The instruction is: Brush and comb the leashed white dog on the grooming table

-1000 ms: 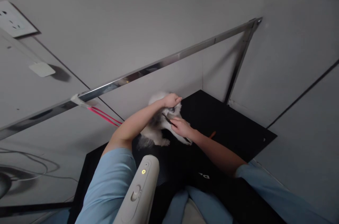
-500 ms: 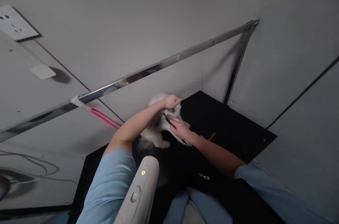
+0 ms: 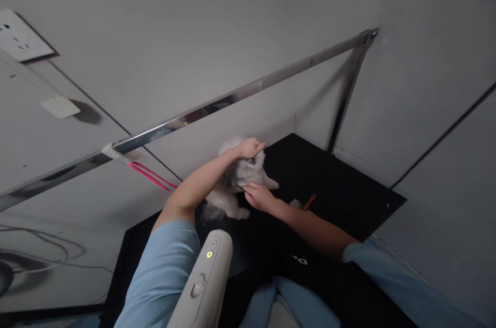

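Note:
A small white and grey furry dog sits on the black table, its front paws on the surface. My left hand is closed at the top of its head, gripping what looks like head fur. Below the dog's face, my right hand is closed round dark scissors, whose tips touch or lie close to the fur at its cheek or neck. The handles are mostly hidden by my fingers.
A metal bar crosses above the table, with a pink strap hanging from it. An orange-handled tool lies right of my right hand. A white device rises in the foreground. Grey walls stand behind.
My right hand has moved slightly left and down, bringing the scissors from beside the muzzle to the cheek or neck fur. My left hand stays at the head.

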